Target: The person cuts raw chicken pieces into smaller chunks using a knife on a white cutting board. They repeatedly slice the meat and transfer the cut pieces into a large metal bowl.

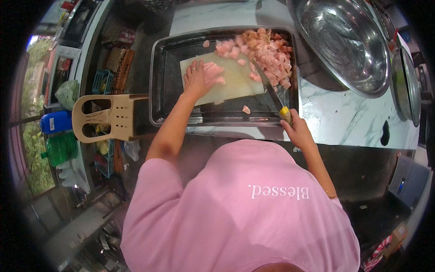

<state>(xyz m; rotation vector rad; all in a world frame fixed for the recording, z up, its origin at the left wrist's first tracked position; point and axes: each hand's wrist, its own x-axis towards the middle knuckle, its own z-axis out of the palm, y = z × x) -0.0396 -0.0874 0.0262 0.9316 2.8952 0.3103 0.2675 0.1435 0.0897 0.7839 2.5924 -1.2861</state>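
Head view
Left hand: the left hand lies flat, fingers spread a little, pressing on a piece of raw meat on the cutting board
Right hand: the right hand is closed round the yellow handle of a knife, at the near right corner of the tray
Knife: its long dark blade runs from the handle up and to the left, across the right end of the board, tip near the heap of cut meat
Meat under the hand: pale pink, soft-looking, just right of the left fingers and well left of the blade
Cut meat: a heap of pink cubes fills the far right part of the tray, beyond the board; one small cube lies alone on the tray floor near the front rim, between the two hands
Board: pale, cream-coloured, set slantwise inside the tray
Tray: dark metal, rectangular, resting on the marble tabletop
Beside it: a large steel bowl stands to the right of the tray, a beige plastic chair back to its left
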